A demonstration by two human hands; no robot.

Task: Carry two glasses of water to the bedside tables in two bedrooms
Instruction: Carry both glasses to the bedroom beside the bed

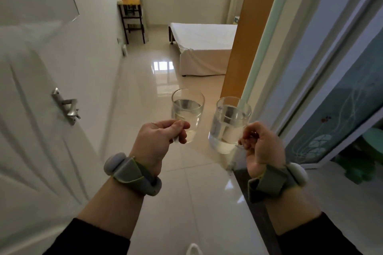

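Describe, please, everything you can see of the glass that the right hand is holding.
The right glass is a clear, plain tumbler that looks like real glass, with no handle visible. Clear water fills it to well above half. It is held in the air, leaning slightly to the left, over the shiny tiled floor at a bedroom doorway. The right hand grips it low on its right side with curled fingers. It is close to the left glass but does not touch it.
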